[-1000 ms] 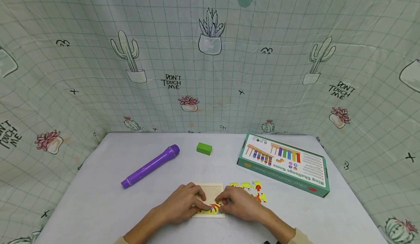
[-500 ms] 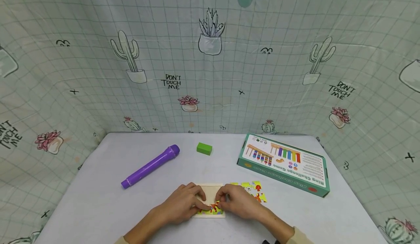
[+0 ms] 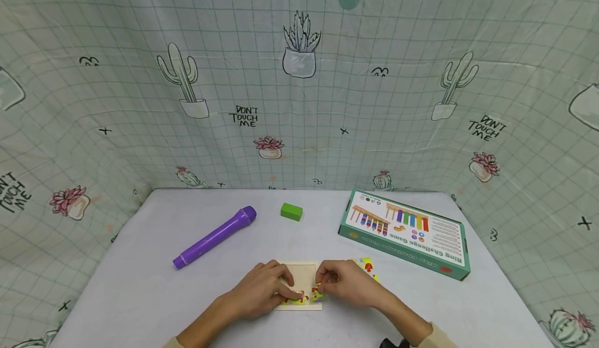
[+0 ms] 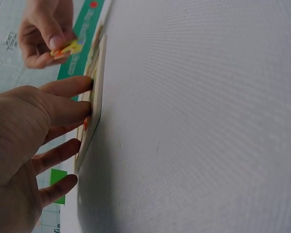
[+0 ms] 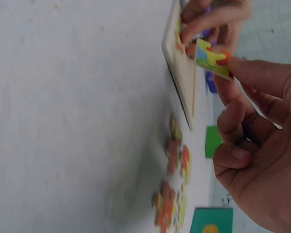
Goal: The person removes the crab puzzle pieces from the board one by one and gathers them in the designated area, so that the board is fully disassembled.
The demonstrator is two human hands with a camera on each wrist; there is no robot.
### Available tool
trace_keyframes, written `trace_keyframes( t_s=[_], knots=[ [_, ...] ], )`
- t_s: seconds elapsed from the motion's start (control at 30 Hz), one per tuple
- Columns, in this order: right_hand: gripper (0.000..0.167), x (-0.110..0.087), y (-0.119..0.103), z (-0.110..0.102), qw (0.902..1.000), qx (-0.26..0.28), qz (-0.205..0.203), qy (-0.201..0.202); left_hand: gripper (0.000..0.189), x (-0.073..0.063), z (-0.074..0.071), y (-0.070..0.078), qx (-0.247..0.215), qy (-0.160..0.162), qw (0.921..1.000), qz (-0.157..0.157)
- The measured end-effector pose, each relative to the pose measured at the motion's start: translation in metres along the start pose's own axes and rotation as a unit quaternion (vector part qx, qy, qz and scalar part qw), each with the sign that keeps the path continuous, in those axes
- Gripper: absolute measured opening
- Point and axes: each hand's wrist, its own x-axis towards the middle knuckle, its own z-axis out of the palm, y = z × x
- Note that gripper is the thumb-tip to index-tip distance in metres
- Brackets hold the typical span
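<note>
In the head view a shallow wooden puzzle tray [image 3: 303, 274] lies at the front middle of the table, with red and yellow pieces [image 3: 299, 299] along its near side. My left hand [image 3: 262, 292] rests its outstretched fingers on those pieces and the tray's left part; the left wrist view shows the fingertips [image 4: 82, 109] right at the tray. My right hand [image 3: 348, 283] pinches a jigsaw piece [image 5: 211, 59], yellow with blue, green and red, between thumb and fingers. It is held tilted above the tray's near right corner. Loose jigsaw pieces [image 3: 368, 267] lie partly hidden behind the right hand.
A purple toy microphone [image 3: 214, 237] lies to the left, and a green block [image 3: 291, 212] sits farther back in the middle. At the right is a flat Ring Challenge Game box [image 3: 404, 233]. A patterned cloth [image 3: 299, 98] hangs behind the table [image 3: 140, 265].
My right hand has lifted the piece out of the tray's near right corner and drawn it slightly to the right. The left hand has stayed in place.
</note>
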Motion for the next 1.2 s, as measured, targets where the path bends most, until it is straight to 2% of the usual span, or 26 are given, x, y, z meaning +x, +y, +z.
trace_keyframes(
  t_s=[0.27,0.63,0.97,1.2],
  knots=[
    [0.006,-0.025,0.013,-0.031,0.9993,0.011,0.031,-0.018,0.033,0.000,0.000,0.000,0.005,-0.003,1.0000,-0.004],
    [0.008,-0.059,0.046,-0.067,0.9952,0.001,0.090,-0.038,0.030,0.000,0.001,-0.001,0.003,-0.011,0.9998,-0.013],
    [0.012,-0.072,0.062,-0.075,0.9909,0.005,0.126,-0.048,0.033,0.000,0.001,-0.001,0.008,-0.013,0.9998,-0.011],
    [0.015,-0.072,0.066,-0.074,0.9933,-0.022,0.111,-0.024,0.032,0.000,0.001,0.000,0.010,-0.016,0.9997,-0.015]
  ],
)
